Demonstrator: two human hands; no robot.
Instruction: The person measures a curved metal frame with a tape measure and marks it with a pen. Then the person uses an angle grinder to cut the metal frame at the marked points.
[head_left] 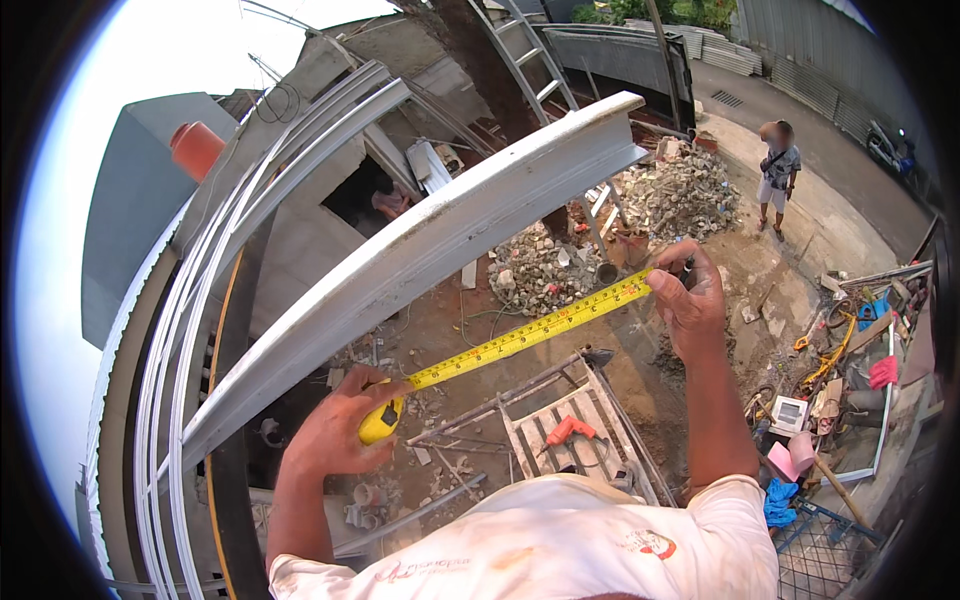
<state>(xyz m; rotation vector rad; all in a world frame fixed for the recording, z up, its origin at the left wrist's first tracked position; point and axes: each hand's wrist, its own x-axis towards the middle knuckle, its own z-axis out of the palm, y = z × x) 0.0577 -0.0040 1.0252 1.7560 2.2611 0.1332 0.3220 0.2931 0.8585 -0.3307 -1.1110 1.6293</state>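
My left hand (350, 425) grips the yellow tape measure case (380, 423), with a length of yellow blade (520, 335) drawn out diagonally up to the right. My right hand (685, 295) pinches the far end of that blade between thumb and fingers. Just beyond the tape runs a long white steel beam (420, 240), rising from lower left to upper right. Below me an orange-red power drill (570, 435) lies on a wooden-slatted metal scaffold (530, 440).
Pale metal channels (232, 230) curve along the left. A ladder (525, 55) stands above, near rubble heaps (680, 195). A person (780, 170) stands on the pavement at right; another (390, 200) is in an opening. Tools and scrap (835, 370) cover the right side.
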